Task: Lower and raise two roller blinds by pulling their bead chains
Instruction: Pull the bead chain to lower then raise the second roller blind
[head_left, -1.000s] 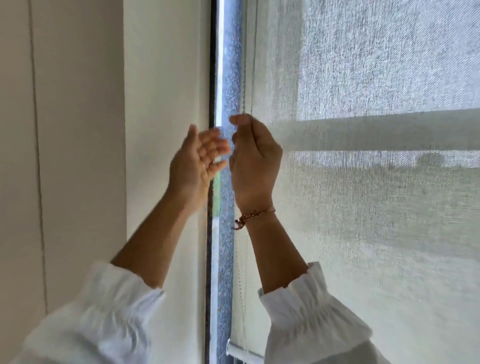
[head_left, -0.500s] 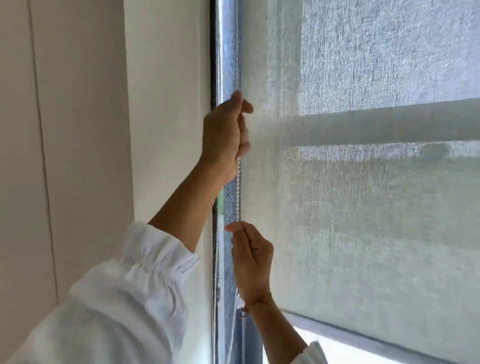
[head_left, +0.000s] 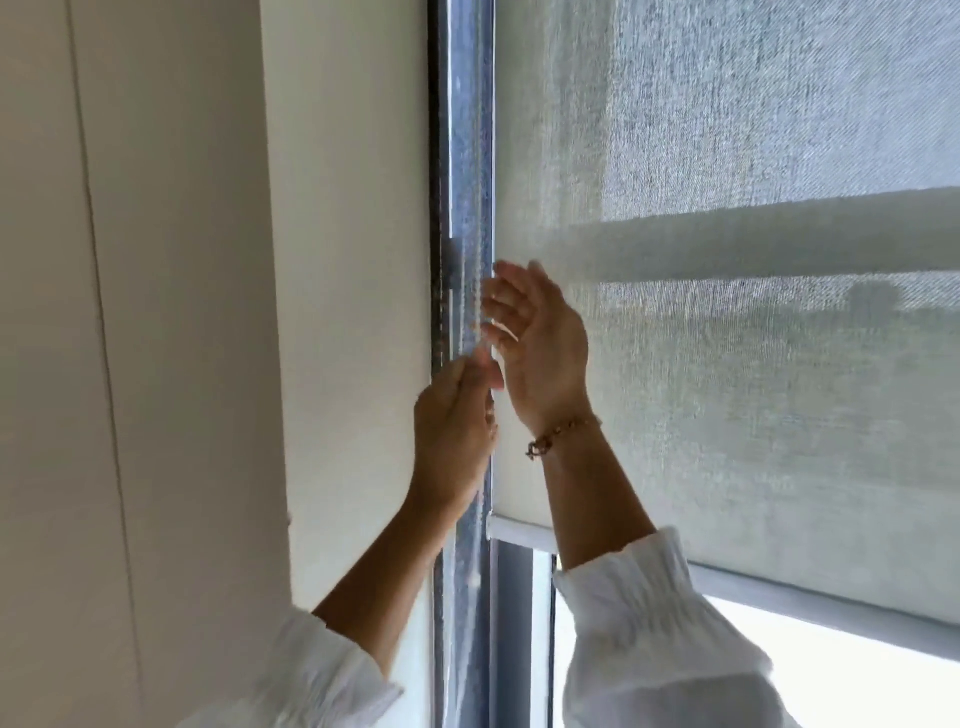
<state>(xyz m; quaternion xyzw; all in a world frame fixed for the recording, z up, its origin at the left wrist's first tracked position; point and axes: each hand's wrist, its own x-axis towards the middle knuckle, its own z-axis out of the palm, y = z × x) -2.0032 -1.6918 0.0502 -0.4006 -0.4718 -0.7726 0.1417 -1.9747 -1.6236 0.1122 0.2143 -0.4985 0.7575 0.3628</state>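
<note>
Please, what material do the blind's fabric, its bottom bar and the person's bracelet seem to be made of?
Roller blind fabric: a woven, semi-sheer textile, probably synthetic mesh; the weave grain shows and outside shapes pass through it.
Bottom bar: smooth, matte white, likely painted metal or plastic; I cannot tell which.
Bracelet: small brownish, coppery links or beads; too blurred to be sure.

The roller blind (head_left: 727, 364) is pale grey-white with a fine woven, speckled texture; daylight shows through it, and a lighter horizontal band crosses it behind the fabric. Its bottom bar (head_left: 519, 531) is white at the end and grey further right. Left of the blind, the window frame (head_left: 470, 156) is blue-grey with a dark edge. Left of that frame, the wall (head_left: 343, 260) is off-white, and the panel (head_left: 47, 364) beyond is cream. Both sleeves (head_left: 665, 634) are white. The bracelet (head_left: 558, 435) on the right wrist is coppery brown.
</note>
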